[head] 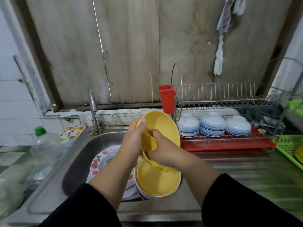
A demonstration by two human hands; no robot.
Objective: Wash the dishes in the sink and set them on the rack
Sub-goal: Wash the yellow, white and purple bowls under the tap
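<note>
**Yellow bowl gets its scrub over the sink**

The left hand (133, 138) grips the rim of a yellow bowl (161, 126), thumb curled over the edge, tilting it up above the sink (78, 154). The right hand (161, 152) is closed on a yellow cloth (150, 141), pressed inside the bowl. This looks like the washing step. Below, a second yellow bowl (155, 181) tops a stack, with a floral plate (100, 158) beside it under a thin stream from the tap (93, 108). On the dish rack (229, 102), just to the right, three blue-striped bowls (212, 126) sit upside down. Next call, by my reading: rinse under that stream, then carry it right to a free slot.
</note>
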